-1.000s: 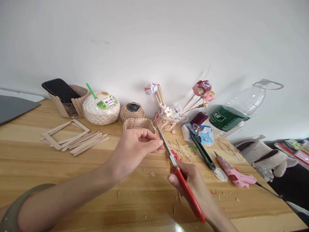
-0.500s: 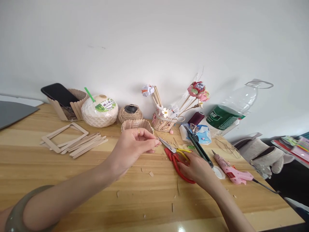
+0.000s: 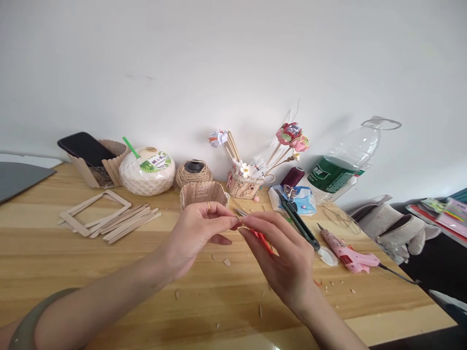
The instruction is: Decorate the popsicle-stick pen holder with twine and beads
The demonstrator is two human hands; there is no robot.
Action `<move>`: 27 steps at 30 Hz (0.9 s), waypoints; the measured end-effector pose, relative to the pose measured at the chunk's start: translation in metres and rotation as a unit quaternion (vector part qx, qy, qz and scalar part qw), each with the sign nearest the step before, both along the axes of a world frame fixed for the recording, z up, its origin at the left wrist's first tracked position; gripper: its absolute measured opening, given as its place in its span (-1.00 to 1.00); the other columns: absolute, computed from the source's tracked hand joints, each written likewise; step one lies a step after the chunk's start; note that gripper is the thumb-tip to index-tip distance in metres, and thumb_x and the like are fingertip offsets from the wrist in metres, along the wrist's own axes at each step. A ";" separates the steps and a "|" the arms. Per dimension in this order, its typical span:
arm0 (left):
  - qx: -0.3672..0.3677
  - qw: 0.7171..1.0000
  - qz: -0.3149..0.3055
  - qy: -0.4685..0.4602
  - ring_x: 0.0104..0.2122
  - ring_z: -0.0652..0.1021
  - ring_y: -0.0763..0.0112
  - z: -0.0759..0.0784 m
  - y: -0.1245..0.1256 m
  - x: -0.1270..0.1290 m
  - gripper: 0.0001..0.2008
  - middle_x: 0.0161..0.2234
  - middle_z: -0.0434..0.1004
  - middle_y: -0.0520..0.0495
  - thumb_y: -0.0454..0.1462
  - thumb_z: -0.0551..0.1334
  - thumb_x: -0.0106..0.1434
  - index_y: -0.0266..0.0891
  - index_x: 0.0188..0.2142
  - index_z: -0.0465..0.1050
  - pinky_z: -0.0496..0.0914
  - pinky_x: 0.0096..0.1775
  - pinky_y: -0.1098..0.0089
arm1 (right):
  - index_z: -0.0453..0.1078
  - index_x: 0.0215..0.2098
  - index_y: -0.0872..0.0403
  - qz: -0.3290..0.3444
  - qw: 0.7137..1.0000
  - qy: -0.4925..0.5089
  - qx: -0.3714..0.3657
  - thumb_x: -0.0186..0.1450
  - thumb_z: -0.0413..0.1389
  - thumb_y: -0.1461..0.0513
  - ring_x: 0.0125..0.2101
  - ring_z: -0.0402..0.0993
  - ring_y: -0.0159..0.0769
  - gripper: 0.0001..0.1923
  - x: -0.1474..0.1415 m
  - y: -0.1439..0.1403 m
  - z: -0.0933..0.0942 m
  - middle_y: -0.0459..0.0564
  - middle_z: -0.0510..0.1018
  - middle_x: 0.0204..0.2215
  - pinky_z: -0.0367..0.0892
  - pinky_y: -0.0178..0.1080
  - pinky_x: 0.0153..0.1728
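Fingertips of both hands meet above the middle of the wooden table [image 3: 54, 243], pinched narrowly together on a small pale piece [image 3: 239, 223] that is mostly hidden between them, too small to name. On the left hand [image 3: 199, 232], the thumb and forefinger close on that piece while the other fingers curl loosely beneath; a ring sits on one finger. On the right hand [image 3: 282, 255], thumb and forefinger press in from the other side, and the remaining fingers spread downward. Red-handled scissors [image 3: 263, 239] lie on the table just behind the right hand, partly covered by it. A small cup of wooden sticks [image 3: 203, 194] stands just beyond the left hand. Farther left lie loose craft sticks [image 3: 127, 221] and a stick frame [image 3: 93, 212]; to the right, a pink glue gun [image 3: 345, 253] rests well apart from both hands.
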State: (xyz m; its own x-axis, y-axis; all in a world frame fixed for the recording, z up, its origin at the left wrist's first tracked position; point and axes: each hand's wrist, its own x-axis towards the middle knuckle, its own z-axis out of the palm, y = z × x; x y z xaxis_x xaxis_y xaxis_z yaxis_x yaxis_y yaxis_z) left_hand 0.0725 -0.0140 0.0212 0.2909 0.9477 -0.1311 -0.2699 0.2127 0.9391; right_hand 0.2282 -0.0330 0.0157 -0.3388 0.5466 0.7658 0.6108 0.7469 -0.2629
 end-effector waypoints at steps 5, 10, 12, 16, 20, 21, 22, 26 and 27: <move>-0.001 1.000 -0.008 0.004 -0.34 0.45 0.43 -0.001 0.001 -0.003 -0.92 -0.45 0.47 0.01 -0.29 0.31 0.03 -0.27 -0.51 0.47 0.41 -0.38 0.48 | 0.43 -0.29 0.09 -0.001 1.000 0.007 0.003 0.25 0.07 0.40 -0.38 0.50 -0.35 -0.85 0.000 0.005 -0.002 -0.01 0.55 -0.39 0.43 -0.31 -0.40; 0.005 1.000 -0.003 0.003 -0.32 0.45 0.42 0.000 0.002 -0.002 -0.94 -0.44 0.48 0.00 -0.30 0.30 0.03 -0.27 -0.49 0.48 0.41 -0.40 0.49 | 0.41 -0.32 0.11 0.008 1.000 0.028 -0.003 0.23 0.10 0.42 -0.41 0.49 -0.37 -0.87 -0.001 0.012 -0.003 -0.03 0.54 -0.43 0.43 -0.32 -0.39; 0.009 1.000 -0.003 0.009 -0.32 0.46 0.42 0.000 0.003 -0.002 -0.94 -0.44 0.48 0.01 -0.30 0.29 0.03 -0.27 -0.49 0.48 0.40 -0.40 0.49 | 0.40 -0.33 0.10 0.014 0.999 0.035 -0.013 0.22 0.10 0.42 -0.41 0.48 -0.38 -0.87 -0.001 0.014 -0.002 -0.04 0.53 -0.43 0.43 -0.32 -0.39; 0.047 0.996 -0.008 0.081 -0.33 0.48 0.41 0.005 0.004 -0.005 -0.92 -0.41 0.52 0.02 -0.28 0.26 0.06 -0.25 -0.43 0.49 0.40 -0.35 0.44 | 0.38 -0.35 0.10 0.027 0.998 0.047 -0.019 0.22 0.10 0.42 -0.40 0.47 -0.39 -0.88 -0.001 0.017 -0.001 -0.05 0.52 -0.42 0.42 -0.32 -0.37; 0.207 0.935 0.013 0.289 -0.29 0.52 0.32 0.014 0.015 -0.022 -0.83 -0.30 0.58 -0.04 -0.24 0.18 0.13 -0.22 -0.31 0.50 0.38 -0.20 0.31 | 0.37 -0.37 0.10 0.025 0.997 0.074 -0.005 0.22 0.09 0.42 -0.41 0.46 -0.41 -0.89 0.003 0.021 -0.002 -0.06 0.51 -0.44 0.41 -0.35 -0.36; 0.258 0.900 0.028 0.350 -0.25 0.51 0.29 0.015 0.020 -0.029 -0.81 -0.26 0.57 -0.06 -0.23 0.16 0.15 -0.22 -0.30 0.50 0.36 -0.15 0.27 | 0.37 -0.37 0.10 0.024 0.997 0.074 0.001 0.22 0.09 0.42 -0.41 0.46 -0.41 -0.89 0.004 0.022 -0.003 -0.07 0.51 -0.45 0.41 -0.35 -0.36; 0.302 0.860 0.030 0.410 -0.19 0.50 0.24 0.016 0.026 -0.036 -0.80 -0.20 0.57 -0.08 -0.21 0.15 0.16 -0.22 -0.28 0.50 0.32 -0.09 0.23 | 0.37 -0.37 0.10 0.024 0.997 0.073 0.006 0.22 0.09 0.42 -0.40 0.46 -0.40 -0.88 0.004 0.024 -0.005 -0.07 0.51 -0.45 0.41 -0.35 -0.36; 0.367 0.734 -0.122 0.558 -0.01 0.39 0.04 0.007 0.047 -0.057 -0.64 -0.07 0.51 -0.15 -0.08 0.25 0.08 -0.21 -0.17 0.48 0.12 0.05 0.02 | 0.37 -0.37 0.10 0.038 0.998 0.058 0.011 0.21 0.10 0.44 -0.43 0.47 -0.39 -0.87 0.001 0.031 -0.013 -0.06 0.51 -0.48 0.41 -0.34 -0.39; 0.385 0.708 -0.151 0.573 -0.04 0.42 0.06 0.003 0.051 -0.060 -0.67 -0.10 0.53 -0.14 -0.11 0.26 0.06 -0.21 -0.19 0.48 0.03 0.09 -0.02 | 0.37 -0.37 0.10 0.043 0.998 0.051 0.009 0.20 0.10 0.44 -0.44 0.47 -0.39 -0.87 0.000 0.032 -0.015 -0.05 0.51 -0.48 0.41 -0.33 -0.41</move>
State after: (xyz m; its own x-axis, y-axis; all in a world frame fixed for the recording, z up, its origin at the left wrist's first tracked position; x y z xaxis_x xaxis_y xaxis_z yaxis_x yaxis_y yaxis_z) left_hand 0.0126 0.0367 0.0245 0.6163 0.7838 0.0765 0.7110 -0.5956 0.3739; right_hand 0.2279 -0.0006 0.0007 -0.3038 0.5050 0.8079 0.5153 0.8003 -0.3065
